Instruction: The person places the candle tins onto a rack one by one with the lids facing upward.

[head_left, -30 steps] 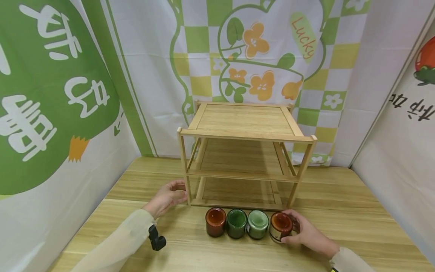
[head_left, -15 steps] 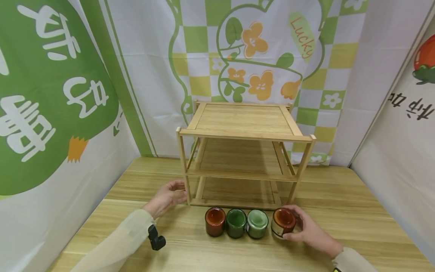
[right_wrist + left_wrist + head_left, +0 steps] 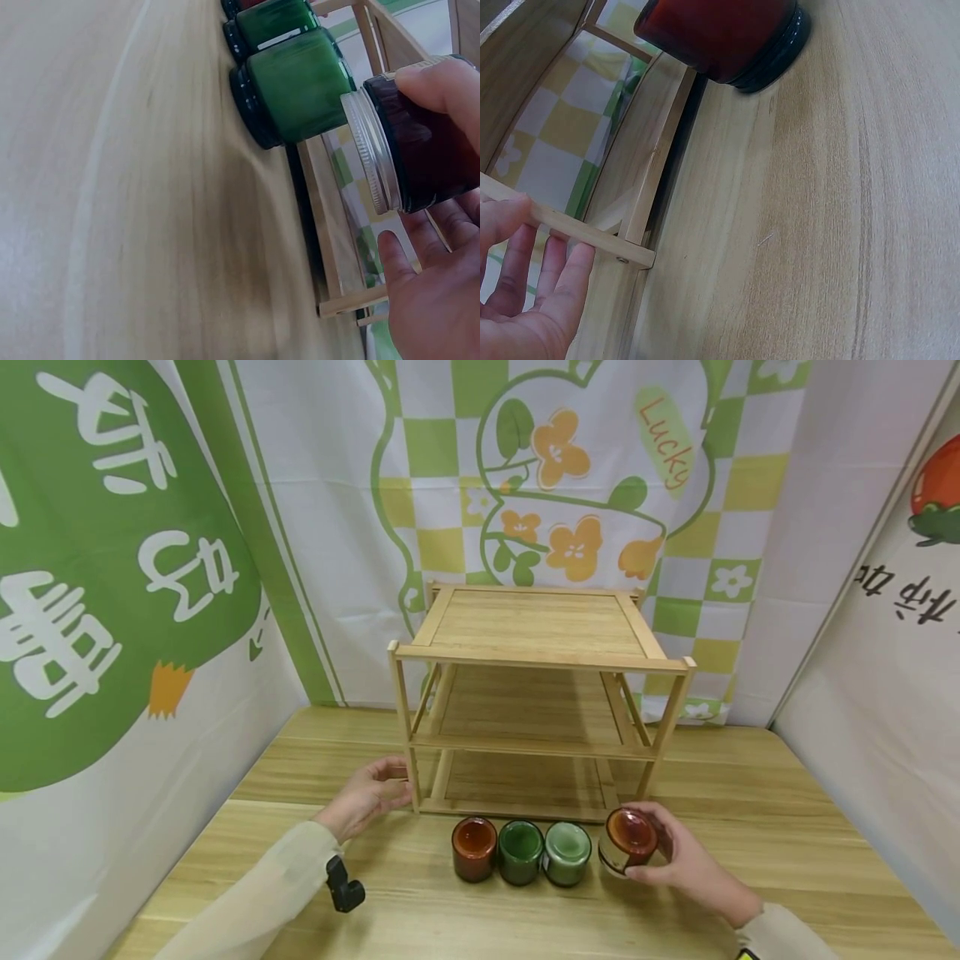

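My right hand (image 3: 678, 860) grips an amber-red glass jar (image 3: 628, 840), tilted and lifted just off the wooden table (image 3: 750, 810); the right wrist view shows my fingers (image 3: 442, 86) curled round the jar (image 3: 420, 146), its silver rim clear of the table. Three jars stay in a row in front of the rack: a red one (image 3: 474, 847), a dark green one (image 3: 521, 850) and a light green one (image 3: 567, 852). My left hand (image 3: 371, 792) rests with straight fingers (image 3: 514, 247) against the front left post (image 3: 577, 232) of the three-tier wooden rack (image 3: 536, 643).
The rack's three shelves hold nothing. Printed cloth backdrops (image 3: 112, 568) close in the table on the left, back and right. A black camera mount (image 3: 343, 885) sits on my left wrist. Bare table lies on both sides of the rack.
My right hand has raised the amber-red jar off the table and tilted it, drawing it slightly away from the row. The left hand has stayed at the rack post.
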### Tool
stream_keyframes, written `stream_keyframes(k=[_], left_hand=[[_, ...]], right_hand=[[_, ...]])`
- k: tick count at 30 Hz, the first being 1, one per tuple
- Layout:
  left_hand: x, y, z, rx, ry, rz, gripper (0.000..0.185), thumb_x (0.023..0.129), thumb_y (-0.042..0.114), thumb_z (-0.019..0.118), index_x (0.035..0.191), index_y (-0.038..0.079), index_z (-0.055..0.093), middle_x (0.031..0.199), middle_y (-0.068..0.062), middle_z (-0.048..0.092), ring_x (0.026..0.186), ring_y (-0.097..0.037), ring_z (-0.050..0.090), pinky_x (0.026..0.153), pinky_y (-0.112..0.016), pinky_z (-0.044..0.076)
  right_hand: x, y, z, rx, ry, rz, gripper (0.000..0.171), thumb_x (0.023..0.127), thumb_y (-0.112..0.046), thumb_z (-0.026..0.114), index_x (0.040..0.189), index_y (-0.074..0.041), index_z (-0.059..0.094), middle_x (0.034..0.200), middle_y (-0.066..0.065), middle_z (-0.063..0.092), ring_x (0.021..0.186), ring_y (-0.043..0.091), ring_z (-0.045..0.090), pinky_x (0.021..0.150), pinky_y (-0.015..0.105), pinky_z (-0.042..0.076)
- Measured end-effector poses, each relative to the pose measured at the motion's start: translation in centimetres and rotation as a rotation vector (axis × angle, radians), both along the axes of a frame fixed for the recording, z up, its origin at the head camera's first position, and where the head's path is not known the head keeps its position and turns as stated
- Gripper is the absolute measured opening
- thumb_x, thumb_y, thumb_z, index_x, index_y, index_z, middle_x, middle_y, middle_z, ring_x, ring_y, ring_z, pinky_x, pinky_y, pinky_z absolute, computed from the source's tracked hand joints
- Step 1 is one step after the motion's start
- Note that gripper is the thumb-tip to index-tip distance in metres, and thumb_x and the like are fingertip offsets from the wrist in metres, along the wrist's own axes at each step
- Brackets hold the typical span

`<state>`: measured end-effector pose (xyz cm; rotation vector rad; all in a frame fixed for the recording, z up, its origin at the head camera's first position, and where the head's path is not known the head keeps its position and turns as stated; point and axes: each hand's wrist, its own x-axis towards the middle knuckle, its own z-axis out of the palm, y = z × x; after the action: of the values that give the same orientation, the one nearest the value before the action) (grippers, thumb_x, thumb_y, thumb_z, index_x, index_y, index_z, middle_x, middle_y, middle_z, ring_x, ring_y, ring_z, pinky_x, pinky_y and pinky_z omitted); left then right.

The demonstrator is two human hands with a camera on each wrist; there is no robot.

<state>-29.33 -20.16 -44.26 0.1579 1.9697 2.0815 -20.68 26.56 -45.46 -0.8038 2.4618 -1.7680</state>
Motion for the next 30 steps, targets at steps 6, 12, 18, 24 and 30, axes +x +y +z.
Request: stream_keyframes(k=[6, 12, 18, 24, 30], left_hand=[[0.02, 0.01, 0.08, 0.001, -0.001, 0.0, 0.042, 0.093, -0.006, 0.055, 0.133, -0.004, 0.041, 0.123, -0.013, 0.047, 0.101, -0.018, 0.059, 0.095, -0.03, 0.055], [0.08, -0.04, 0.05, 0.004, 0.002, -0.003, 0.04, 0.093, -0.007, 0.054, 0.131, -0.003, 0.042, 0.121, -0.011, 0.048, 0.1, -0.017, 0.06, 0.094, -0.03, 0.055], [0.07, -0.05, 0.03, 0.008, -0.001, 0.003, 0.041, 0.093, -0.007, 0.055, 0.131, -0.003, 0.042, 0.12, -0.009, 0.049, 0.099, -0.017, 0.06, 0.093, -0.03, 0.055], [0.05, -0.01, 0.08, 0.009, -0.005, 0.007, 0.041, 0.093, -0.008, 0.054, 0.132, -0.003, 0.042, 0.121, -0.01, 0.049, 0.1, -0.018, 0.06, 0.094, -0.031, 0.055], [0.07, 0.11, 0.18, 0.005, -0.005, 0.011, 0.043, 0.093, -0.008, 0.055, 0.133, -0.005, 0.041, 0.122, -0.011, 0.048, 0.102, -0.019, 0.06, 0.094, -0.031, 0.055]], right_hand=[[0.23, -0.31, 0.63, -0.045, 0.047, 0.022, 0.075, 0.073, 0.005, 0.078, 0.136, 0.007, 0.038, 0.127, -0.011, 0.054, 0.114, 0.001, 0.054, 0.098, 0.008, 0.04], [0.23, -0.51, 0.81, -0.078, 0.054, 0.034, 0.077, 0.072, 0.008, 0.077, 0.137, 0.008, 0.036, 0.128, -0.011, 0.054, 0.115, 0.001, 0.054, 0.099, 0.008, 0.041], [0.2, -0.58, 0.86, -0.09, 0.087, 0.042, 0.077, 0.072, 0.01, 0.075, 0.138, 0.009, 0.035, 0.128, -0.009, 0.054, 0.115, 0.002, 0.055, 0.099, 0.009, 0.042], [0.21, -0.65, 1.01, -0.088, 0.105, 0.037, 0.076, 0.073, 0.011, 0.074, 0.138, 0.009, 0.035, 0.127, -0.009, 0.054, 0.114, 0.003, 0.055, 0.098, 0.009, 0.042], [0.22, -0.66, 1.1, -0.081, 0.101, 0.032, 0.077, 0.073, 0.011, 0.074, 0.138, 0.009, 0.034, 0.129, -0.01, 0.054, 0.114, 0.002, 0.055, 0.098, 0.008, 0.041]])
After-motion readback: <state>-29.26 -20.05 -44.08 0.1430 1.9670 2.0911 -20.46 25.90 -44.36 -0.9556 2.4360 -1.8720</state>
